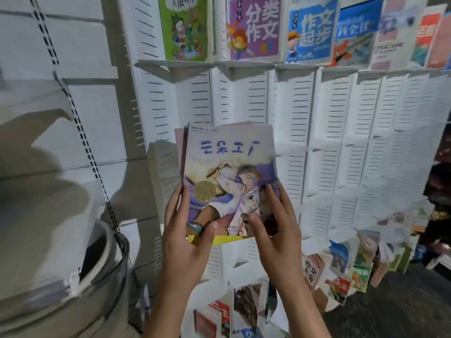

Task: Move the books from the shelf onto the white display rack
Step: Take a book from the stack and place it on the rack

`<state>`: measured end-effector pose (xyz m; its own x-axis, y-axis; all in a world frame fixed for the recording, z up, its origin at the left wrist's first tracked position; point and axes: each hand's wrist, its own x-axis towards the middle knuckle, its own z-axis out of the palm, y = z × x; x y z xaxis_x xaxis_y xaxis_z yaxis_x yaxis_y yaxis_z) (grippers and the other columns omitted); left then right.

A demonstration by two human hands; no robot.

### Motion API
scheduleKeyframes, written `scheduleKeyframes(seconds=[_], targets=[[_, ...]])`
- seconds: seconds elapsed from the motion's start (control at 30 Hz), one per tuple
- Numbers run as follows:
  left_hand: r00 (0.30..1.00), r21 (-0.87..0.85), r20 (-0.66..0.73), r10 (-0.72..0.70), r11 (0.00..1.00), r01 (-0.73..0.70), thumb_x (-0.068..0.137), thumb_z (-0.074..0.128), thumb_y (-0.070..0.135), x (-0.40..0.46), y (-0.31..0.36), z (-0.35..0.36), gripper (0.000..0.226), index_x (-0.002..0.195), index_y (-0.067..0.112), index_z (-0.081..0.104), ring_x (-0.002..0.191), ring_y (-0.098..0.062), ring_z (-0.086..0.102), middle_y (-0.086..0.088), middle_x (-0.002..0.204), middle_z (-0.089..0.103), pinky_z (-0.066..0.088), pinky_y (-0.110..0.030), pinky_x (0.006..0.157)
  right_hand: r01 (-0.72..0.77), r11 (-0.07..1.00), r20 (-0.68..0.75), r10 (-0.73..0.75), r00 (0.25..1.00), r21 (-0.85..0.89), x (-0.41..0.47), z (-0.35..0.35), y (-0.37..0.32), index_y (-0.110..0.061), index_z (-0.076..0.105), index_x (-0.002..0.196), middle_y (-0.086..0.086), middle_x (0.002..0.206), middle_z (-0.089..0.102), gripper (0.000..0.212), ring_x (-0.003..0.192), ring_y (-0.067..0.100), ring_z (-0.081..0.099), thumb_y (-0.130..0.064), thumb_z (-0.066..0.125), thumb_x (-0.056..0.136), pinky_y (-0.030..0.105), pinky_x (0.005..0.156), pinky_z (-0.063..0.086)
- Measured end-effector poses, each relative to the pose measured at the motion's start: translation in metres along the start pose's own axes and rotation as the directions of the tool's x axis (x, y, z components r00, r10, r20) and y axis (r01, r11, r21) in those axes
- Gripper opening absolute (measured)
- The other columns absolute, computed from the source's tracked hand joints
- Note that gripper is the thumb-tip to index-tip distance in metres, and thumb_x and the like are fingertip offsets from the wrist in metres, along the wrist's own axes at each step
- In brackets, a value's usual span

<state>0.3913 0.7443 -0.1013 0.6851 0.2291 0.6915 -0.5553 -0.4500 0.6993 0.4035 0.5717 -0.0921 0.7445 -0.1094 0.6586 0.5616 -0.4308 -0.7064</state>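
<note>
I hold a small stack of thin picture books (228,176) upright in front of the white display rack (341,132). The front cover shows blue characters, a figure in a white coat and a gold medal sticker; a yellow book edge sticks out below. My left hand (188,230) grips the stack's lower left edge, thumb on the cover. My right hand (273,228) holds the lower right part, thumb and fingers on the cover. The rack's middle tier behind the stack shows bare slotted panels.
The rack's top tier carries a green book (184,28), a purple book (253,28), a blue book (311,32) and others. Its lower tier holds several more books (341,264). A white wall shelf (48,172) with slotted uprights is at left, and a grey round bin (102,276) below it.
</note>
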Motion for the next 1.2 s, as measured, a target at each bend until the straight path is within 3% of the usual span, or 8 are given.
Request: scheduleKeyframes(seconds=[0.17, 0.3, 0.43, 0.57, 0.67, 0.8, 0.97, 1.2], targets=[[0.999, 0.046, -0.038, 0.007, 0.999, -0.005, 0.088, 0.06, 0.042, 0.04, -0.02, 0.022, 0.072, 0.152, 0.022, 0.033, 0.147, -0.005, 0.027, 0.014, 0.161, 0.026, 0.028, -0.014, 0.113, 0.045, 0.997, 0.038, -0.048, 0.998, 0.057, 0.049, 0.022, 0.033, -0.045, 0.036, 0.145, -0.034, 0.156, 0.019, 0.057, 0.145, 0.01, 0.032, -0.045, 0.059, 0.092, 0.043, 0.112, 0.039], [0.995, 0.041, -0.099, 0.004, 0.999, 0.0, 0.086, 0.061, 0.041, 0.068, -0.036, 0.043, 0.072, 0.15, 0.026, 0.033, 0.146, -0.001, 0.028, 0.025, 0.158, 0.024, 0.03, -0.014, 0.113, 0.063, 0.982, 0.058, -0.074, 0.996, 0.176, 0.087, 0.038, 0.058, -0.041, 0.04, 0.142, -0.022, 0.157, 0.024, 0.057, 0.142, 0.004, 0.036, -0.033, 0.062, 0.09, 0.012, 0.094, 0.043], [0.984, 0.066, -0.18, 0.001, 0.998, 0.011, 0.084, 0.063, 0.039, 0.091, -0.05, 0.062, 0.075, 0.151, 0.023, 0.034, 0.146, -0.005, 0.03, 0.014, 0.156, 0.034, 0.03, -0.017, 0.114, 0.072, 0.959, 0.094, -0.101, 0.99, 0.273, 0.12, 0.053, 0.079, -0.042, 0.04, 0.143, -0.022, 0.157, 0.025, 0.058, 0.14, 0.005, 0.038, -0.033, 0.062, 0.09, 0.008, 0.086, 0.043], [0.982, 0.123, -0.187, 0.025, 0.992, -0.002, 0.087, 0.062, 0.037, 0.116, -0.064, 0.072, 0.073, 0.15, 0.008, 0.039, 0.147, -0.009, 0.03, 0.002, 0.157, 0.035, 0.028, -0.015, 0.114, 0.122, 0.961, 0.093, -0.149, 0.985, 0.249, 0.15, 0.07, 0.098, -0.046, 0.035, 0.148, -0.024, 0.159, 0.021, 0.062, 0.119, 0.035, 0.055, -0.046, 0.058, 0.091, 0.039, 0.093, 0.052], [0.982, 0.144, -0.18, 0.059, 0.989, -0.033, 0.09, 0.059, 0.031, 0.131, -0.074, 0.072, 0.071, 0.151, 0.005, 0.035, 0.147, -0.01, 0.029, -0.002, 0.158, 0.03, 0.027, -0.016, 0.115, 0.18, 0.95, 0.073, -0.205, 0.976, 0.256, 0.163, 0.083, 0.101, -0.044, 0.031, 0.15, -0.021, 0.161, 0.019, 0.062, 0.122, 0.037, 0.054, -0.043, 0.056, 0.094, 0.059, 0.091, 0.049], [0.989, 0.135, -0.143, 0.04, 0.991, -0.021, 0.094, 0.057, 0.028, 0.157, -0.092, 0.067, 0.07, 0.155, 0.011, 0.027, 0.149, -0.01, 0.026, 0.0, 0.162, 0.024, 0.026, -0.016, 0.115, 0.249, 0.933, 0.029, -0.265, 0.964, 0.261, 0.184, 0.101, 0.097, -0.04, 0.031, 0.151, -0.019, 0.161, 0.018, 0.061, 0.13, 0.029, 0.049, -0.037, 0.056, 0.096, 0.056, 0.092, 0.05], [0.995, 0.217, -0.032, -0.097, 0.971, 0.102, 0.094, 0.066, 0.01, 0.188, -0.113, 0.057, 0.085, 0.157, 0.028, 0.013, 0.143, 0.015, 0.013, 0.01, 0.165, 0.015, 0.019, 0.0, 0.107, 0.254, 0.952, -0.023, -0.253, 0.967, 0.174, 0.192, 0.131, 0.104, -0.035, 0.031, 0.152, -0.016, 0.162, 0.017, 0.06, 0.141, 0.001, 0.027, -0.031, 0.056, 0.097, 0.053, 0.096, 0.049], [0.991, 0.329, 0.036, -0.127, 0.938, 0.108, 0.091, 0.071, 0.018, 0.209, -0.136, 0.06, 0.094, 0.153, 0.034, 0.001, 0.151, 0.0, 0.005, 0.015, 0.164, 0.002, 0.014, -0.02, 0.121, 0.266, 0.963, -0.078, -0.262, 0.962, 0.041, 0.191, 0.154, 0.122, -0.033, 0.031, 0.151, -0.019, 0.161, 0.013, 0.063, 0.141, 0.006, 0.027, -0.024, 0.059, 0.096, 0.05, 0.1, 0.049]])
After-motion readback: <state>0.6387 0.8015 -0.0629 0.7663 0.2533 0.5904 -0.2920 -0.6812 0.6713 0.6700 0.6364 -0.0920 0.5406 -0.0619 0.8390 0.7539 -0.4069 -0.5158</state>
